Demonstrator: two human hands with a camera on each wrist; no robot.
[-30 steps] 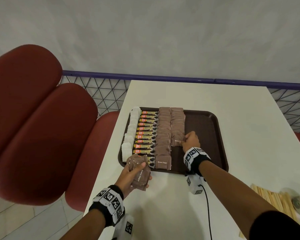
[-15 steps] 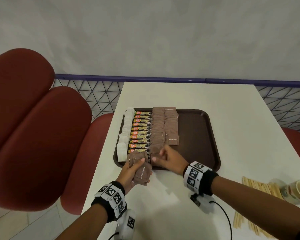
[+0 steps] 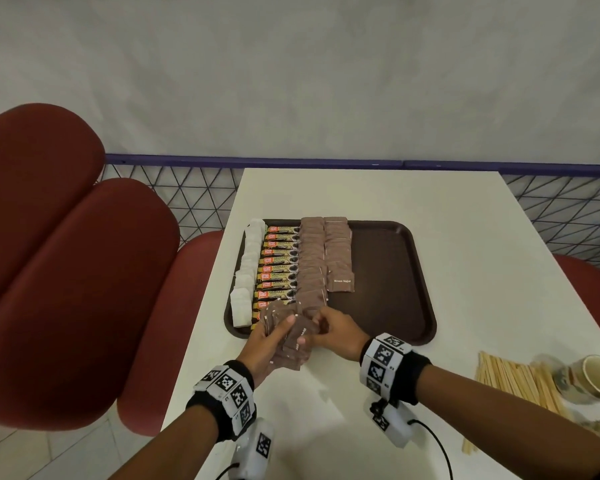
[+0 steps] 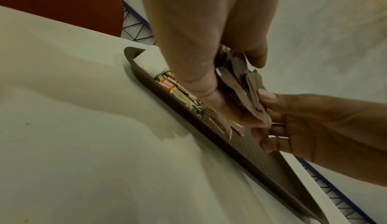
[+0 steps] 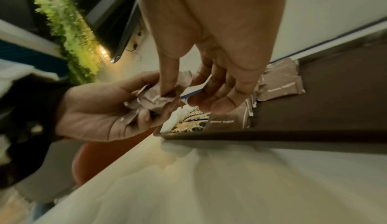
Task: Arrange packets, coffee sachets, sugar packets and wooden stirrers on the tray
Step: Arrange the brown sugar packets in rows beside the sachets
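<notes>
Low and left of centre, your left hand (image 3: 269, 344) clasps a fanned bunch of brown sugar packets (image 3: 291, 341) at the tray (image 3: 395, 271)'s near edge; keep it steady. Beside it your right hand (image 3: 336, 332) pinches the top packet: peel off one only, flat, matte brown, white-lettered

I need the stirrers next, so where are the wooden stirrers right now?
In the head view, the wooden stirrers lie on the table at lower right, off the tray, beside the paper cups.
</notes>
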